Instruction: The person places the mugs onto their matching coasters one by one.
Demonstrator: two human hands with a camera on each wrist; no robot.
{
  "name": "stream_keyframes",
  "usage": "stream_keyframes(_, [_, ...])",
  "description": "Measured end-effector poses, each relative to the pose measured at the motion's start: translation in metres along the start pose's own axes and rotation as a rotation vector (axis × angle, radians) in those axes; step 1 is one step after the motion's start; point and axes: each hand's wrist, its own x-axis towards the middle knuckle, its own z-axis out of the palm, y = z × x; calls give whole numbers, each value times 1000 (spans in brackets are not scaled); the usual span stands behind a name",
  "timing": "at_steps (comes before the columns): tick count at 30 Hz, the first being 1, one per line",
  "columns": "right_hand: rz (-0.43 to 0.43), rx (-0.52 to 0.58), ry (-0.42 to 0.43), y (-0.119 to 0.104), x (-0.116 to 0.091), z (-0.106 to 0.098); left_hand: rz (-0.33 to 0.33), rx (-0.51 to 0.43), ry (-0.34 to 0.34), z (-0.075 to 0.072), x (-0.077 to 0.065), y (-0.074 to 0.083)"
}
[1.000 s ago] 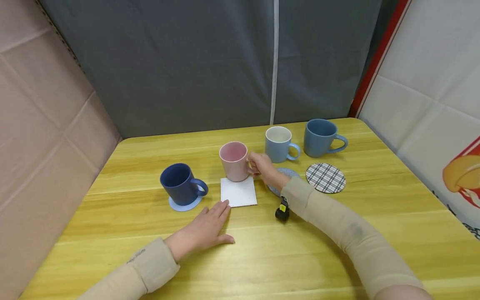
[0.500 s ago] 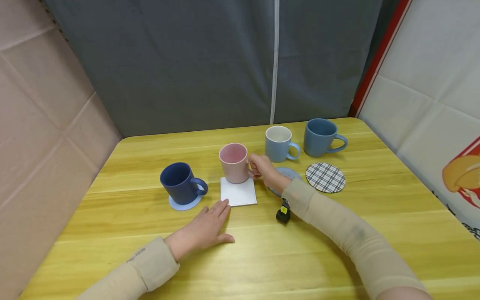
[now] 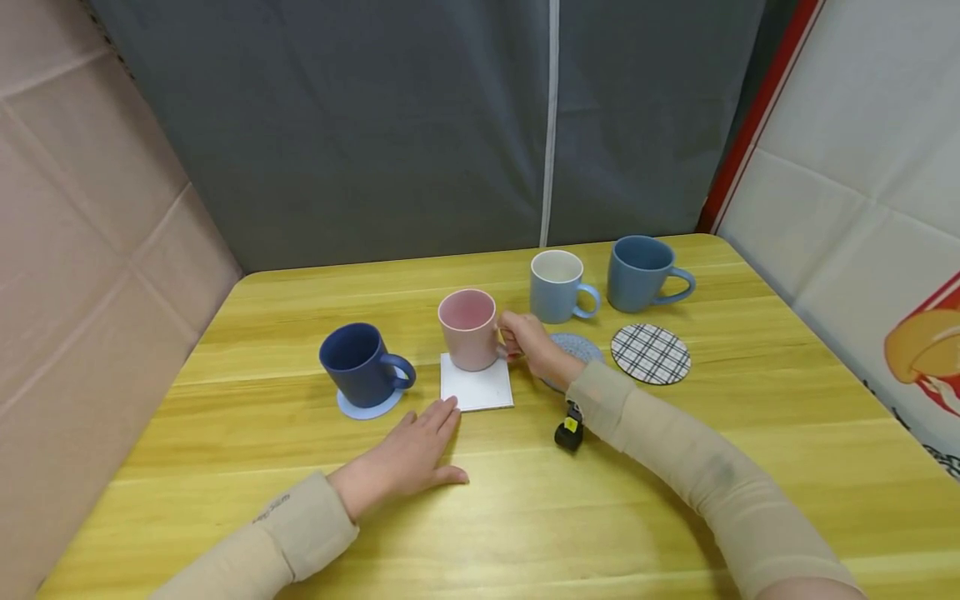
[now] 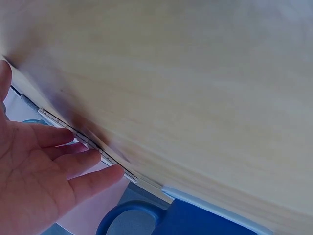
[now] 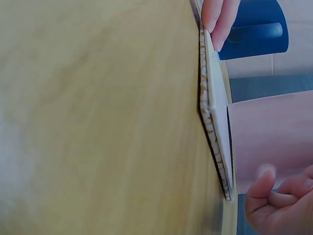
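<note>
My right hand (image 3: 528,340) grips the handle of a pink mug (image 3: 467,337), which stands upright over the far part of a white square coaster (image 3: 477,390). In the right wrist view the mug's base is right at the coaster's top face, with the curled thumb and fingers (image 5: 264,193) beside the mug. My left hand (image 3: 408,458) lies flat on the table, fingers straight, the tips touching the coaster's near left corner. From the left wrist, those fingertips (image 4: 115,172) show along the coaster's edge.
A navy mug (image 3: 352,367) stands on a pale blue round coaster (image 3: 369,412) at left. Behind the right hand are a light blue mug (image 3: 553,292) and a darker blue mug (image 3: 637,275). A grey round coaster (image 3: 577,346), partly hidden by the right hand, lies near a plaid one (image 3: 651,354).
The pink mug has moved slightly toward me, further over the white coaster, with my right hand still on its handle. My left hand has stayed in place.
</note>
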Motion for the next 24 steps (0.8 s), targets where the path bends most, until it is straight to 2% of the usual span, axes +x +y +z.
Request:
stream_keyframes(11, [-17,21,-38,-19,-26,7,6,3,4,0,0,0])
stream_keyframes(18, [-11,48,-32,4,-6,1,-1,6,-2,0,0,0])
stream_keyframes(24, [-35,41,-29,6,-9,2,-4,7,-3,1,1,-1])
